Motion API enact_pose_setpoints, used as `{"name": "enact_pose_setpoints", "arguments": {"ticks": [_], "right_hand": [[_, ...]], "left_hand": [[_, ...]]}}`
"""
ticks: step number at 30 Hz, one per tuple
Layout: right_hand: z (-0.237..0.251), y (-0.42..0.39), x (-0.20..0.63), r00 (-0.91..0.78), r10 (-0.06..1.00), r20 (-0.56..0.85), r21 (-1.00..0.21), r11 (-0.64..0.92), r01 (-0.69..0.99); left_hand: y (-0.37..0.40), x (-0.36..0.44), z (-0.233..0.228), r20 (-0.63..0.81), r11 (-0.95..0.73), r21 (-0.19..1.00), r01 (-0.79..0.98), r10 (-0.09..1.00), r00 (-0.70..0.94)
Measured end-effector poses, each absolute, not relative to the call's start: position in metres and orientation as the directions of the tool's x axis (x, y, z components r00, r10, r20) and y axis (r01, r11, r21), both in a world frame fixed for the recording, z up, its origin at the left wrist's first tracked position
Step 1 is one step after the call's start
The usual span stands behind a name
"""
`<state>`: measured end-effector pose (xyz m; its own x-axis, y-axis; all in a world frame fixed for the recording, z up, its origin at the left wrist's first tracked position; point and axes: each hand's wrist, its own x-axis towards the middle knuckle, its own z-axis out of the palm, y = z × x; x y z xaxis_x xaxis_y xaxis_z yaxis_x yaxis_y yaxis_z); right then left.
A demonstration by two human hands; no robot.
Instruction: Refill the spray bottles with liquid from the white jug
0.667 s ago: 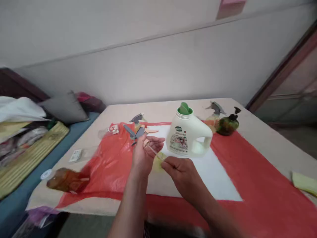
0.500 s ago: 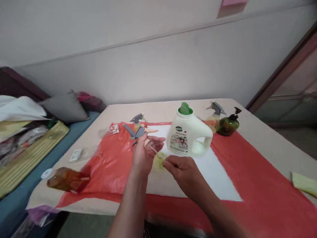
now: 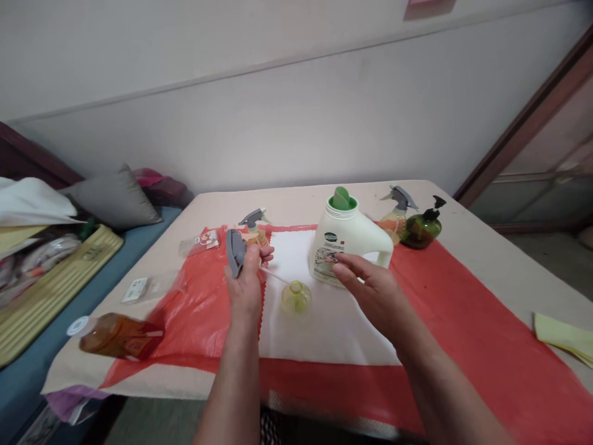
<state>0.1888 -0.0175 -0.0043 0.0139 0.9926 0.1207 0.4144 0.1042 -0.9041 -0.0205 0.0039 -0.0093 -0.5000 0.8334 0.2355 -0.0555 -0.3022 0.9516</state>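
My left hand (image 3: pixel 246 281) is closed around a grey spray trigger head (image 3: pixel 236 252), tilted, with its thin pale dip tube (image 3: pixel 277 275) pointing right. The tube's tip appears close to the mouth of a small yellow see-through bottle (image 3: pixel 296 298), which stands uncapped on a white cloth (image 3: pixel 324 327). My right hand (image 3: pixel 370 287) is raised to the right of that bottle, its fingers apart and slightly bent, with nothing visible in it. Behind the right hand is a large cream detergent jug (image 3: pixel 340 238) with a green spout, its label partly covered.
A red sheet (image 3: pixel 463 321) lies under the cloth. Spray bottles (image 3: pixel 254 228) stand at the back, along with a green pump bottle (image 3: pixel 421 230). An amber bottle (image 3: pixel 115 337) lies at the left, and a folded yellow cloth (image 3: pixel 563 334) at the right edge.
My left hand has moved left with the trigger head, carrying the tube away from my right hand. My right hand has released the tube, risen to the right and opened.
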Motion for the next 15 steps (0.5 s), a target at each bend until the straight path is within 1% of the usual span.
{"name": "enact_pose_setpoints", "arguments": {"ticks": [3, 5, 8, 10, 12, 13, 15], "right_hand": [[-0.008, -0.018, 0.185, -0.007, 0.991, 0.136, -0.909, 0.128, 0.397], [-0.014, -0.016, 0.183, -0.01, 0.991, 0.133, -0.909, 0.126, 0.397], [-0.029, -0.012, 0.18, -0.07, 0.992, 0.102, -0.876, 0.123, 0.467], [-0.045, -0.011, 0.174, -0.136, 0.991, 0.014, -0.837, 0.086, 0.54], [-0.065, -0.011, 0.165, -0.187, 0.978, -0.094, -0.808, 0.035, 0.589], [-0.077, -0.012, 0.159, -0.213, 0.968, -0.131, -0.803, 0.022, 0.596], [-0.101, -0.014, 0.147, -0.245, 0.959, -0.146, -0.812, 0.026, 0.584]], "left_hand": [[0.006, -0.016, -0.018, 0.212, -0.191, 0.977, 0.093, 0.88, -0.425], [0.01, -0.014, -0.025, 0.193, -0.138, 0.974, 0.178, 0.919, -0.344], [0.018, -0.012, -0.038, 0.206, -0.148, 0.942, 0.3, 0.963, -0.172], [0.022, -0.011, -0.046, 0.198, -0.167, 0.928, 0.332, 0.978, -0.062], [0.025, -0.011, -0.053, 0.166, -0.157, 0.93, 0.333, 0.986, 0.0], [0.026, -0.011, -0.055, 0.143, -0.137, 0.935, 0.326, 0.99, 0.005], [0.029, -0.012, -0.061, 0.103, -0.089, 0.948, 0.307, 0.994, -0.032]]}}
